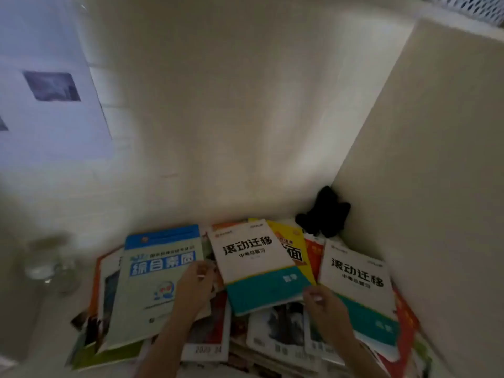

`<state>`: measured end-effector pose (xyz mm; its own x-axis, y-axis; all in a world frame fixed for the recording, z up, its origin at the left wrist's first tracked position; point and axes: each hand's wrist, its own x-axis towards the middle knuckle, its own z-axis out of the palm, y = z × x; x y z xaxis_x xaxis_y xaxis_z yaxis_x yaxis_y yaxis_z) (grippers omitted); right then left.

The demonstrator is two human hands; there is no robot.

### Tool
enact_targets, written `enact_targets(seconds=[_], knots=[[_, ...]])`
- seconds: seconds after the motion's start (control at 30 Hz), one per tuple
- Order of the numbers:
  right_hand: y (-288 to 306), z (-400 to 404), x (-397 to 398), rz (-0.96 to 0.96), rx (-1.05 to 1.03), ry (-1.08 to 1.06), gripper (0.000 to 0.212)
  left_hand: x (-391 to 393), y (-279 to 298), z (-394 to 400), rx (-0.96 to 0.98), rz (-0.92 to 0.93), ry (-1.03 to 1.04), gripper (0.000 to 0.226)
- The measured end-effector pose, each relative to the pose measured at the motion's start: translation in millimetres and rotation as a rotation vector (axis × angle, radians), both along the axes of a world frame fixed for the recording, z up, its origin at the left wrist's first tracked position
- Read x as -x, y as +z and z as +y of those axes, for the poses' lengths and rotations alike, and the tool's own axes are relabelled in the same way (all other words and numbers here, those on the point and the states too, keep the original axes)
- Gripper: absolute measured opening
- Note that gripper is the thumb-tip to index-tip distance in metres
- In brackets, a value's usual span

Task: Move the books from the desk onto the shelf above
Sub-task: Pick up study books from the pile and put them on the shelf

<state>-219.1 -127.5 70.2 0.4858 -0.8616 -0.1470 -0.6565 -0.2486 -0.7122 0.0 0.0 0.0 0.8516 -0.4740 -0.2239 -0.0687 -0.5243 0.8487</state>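
Over at 9 o'clock there's a clear glass jar on the desk, blurry, well apart from the action. Next along is the pile of books, fanned out flat and overlapping across the desk from about 7 to 4 o'clock. None of them look to be on a shelf yet, so I'd say this is the very start: picking which one to grab first.

The blue-and-white book lies on top at the left of the pile. The left hand rests at its right edge, fingers fairly straight and pointing to 12. It's touching covers, but I can't tell if it has actually got hold of anything.

The white-and-teal book sits in the middle, tilted, between both hands. The right hand comes in at 5 o'clock, fingertips at the left edge of a second white-and-teal book; too blurry to call it a pinch.

A black object sits in the back corner around 2 o'clock.

Next move, my guess: get fingers under one cover edge, lift it clear of its neighbours, and carry it up. The shelf itself isn't clearly in view.
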Motion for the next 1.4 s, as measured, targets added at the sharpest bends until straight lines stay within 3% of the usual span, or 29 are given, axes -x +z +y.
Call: enact_targets(seconds=[0.1, 0.2, 0.3, 0.37, 0.57, 0.8, 0.93, 1.1, 1.27, 1.33, 1.4], knots=[[-61.5, -21.1, -10.6, 0.074, 0.086, 0.018, 0.011, -1.6, -13.7, -24.5, -0.092, 0.091, -0.160, 0.027], [-89.6, -41.0, -26.8, 0.154, 0.088, 0.051, 0.040, -3.0, -22.2, -44.5, -0.204, 0.147, -0.276, 0.057], [-99.7, -64.7, -36.9, 0.288, 0.073, 0.076, 0.049, -6.9, -24.5, -61.4, -0.236, 0.189, -0.255, 0.068], [-102.7, -75.3, -42.0, 0.275, -0.029, 0.089, 0.047, -11.4, -31.9, -67.5, -0.212, 0.230, -0.172, 0.073], [-116.7, -94.5, -43.2, 0.208, -0.220, 0.068, 0.046, -5.6, -39.6, -72.7, -0.123, 0.271, -0.066, 0.046], [-93.5, -107.3, -14.5, -0.110, -0.546, -0.126, 0.052, 11.7, -16.9, -103.8, 0.150, 0.232, -0.149, 0.037], [-77.9, -127.5, 56.2, -0.380, -0.653, -0.349, 0.030, 58.4, -0.2, -146.1, 0.224, 0.325, -0.280, 0.034], [-75.7, -138.8, 135.3, -0.118, -0.344, -0.403, 0.012, 132.5, -14.3, -198.5, 0.155, 0.306, -0.488, 0.031], [-95.9, -133.2, 159.0, 0.143, -0.227, -0.424, 0.028, 159.3, -46.2, -234.2, -0.076, 0.016, -0.604, 0.023], [-102.4, -131.3, 159.6, 0.136, -0.205, -0.453, 0.033, 159.2, -57.2, -239.6, -0.231, -0.155, -0.654, 0.026], [-109.9, -132.9, 160.1, 0.104, -0.223, -0.491, 0.036, 158.2, -64.1, -242.4, -0.298, -0.173, -0.690, 0.031]])
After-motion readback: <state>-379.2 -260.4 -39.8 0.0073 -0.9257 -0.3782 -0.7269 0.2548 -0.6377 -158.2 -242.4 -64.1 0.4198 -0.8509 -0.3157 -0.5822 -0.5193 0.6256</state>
